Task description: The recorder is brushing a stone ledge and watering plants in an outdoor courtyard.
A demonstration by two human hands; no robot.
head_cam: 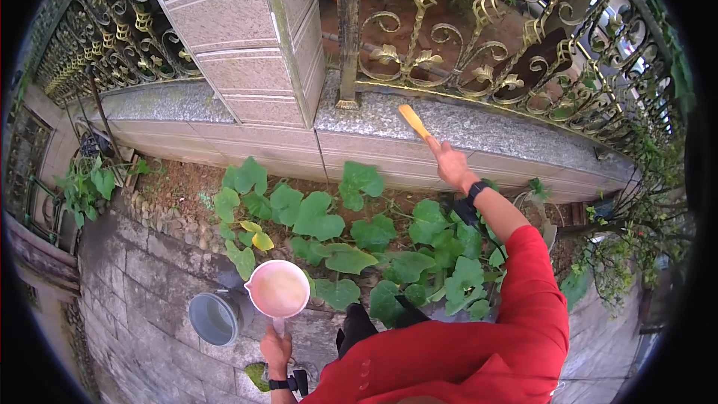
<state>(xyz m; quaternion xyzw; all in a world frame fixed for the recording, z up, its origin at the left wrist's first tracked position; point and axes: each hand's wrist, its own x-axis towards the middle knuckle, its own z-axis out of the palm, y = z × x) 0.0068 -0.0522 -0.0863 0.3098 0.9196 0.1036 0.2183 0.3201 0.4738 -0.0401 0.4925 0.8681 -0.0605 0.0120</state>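
My left hand [276,348] grips the handle of a pink plastic dipper [279,322], held out over the paving. Cloudy, pale liquid [281,290] lies in it. Just left of the dipper stands a grey bucket [193,321] with what looks like water inside. My right hand [450,164] reaches forward, closed around a flat yellow tool [414,119], perhaps a brush. That tool is over the speckled stone ledge [493,132] below the fence; whether it touches the stone I cannot tell.
Broad-leaved green plants [320,219] fill the soil bed between me and the low wall [387,151]. A gold-and-black wrought-iron fence [415,62] rises from the ledge. To its left is a tiled pillar [235,50]. A leafy shrub [628,235] stands at right, above stone paving [146,314] level.
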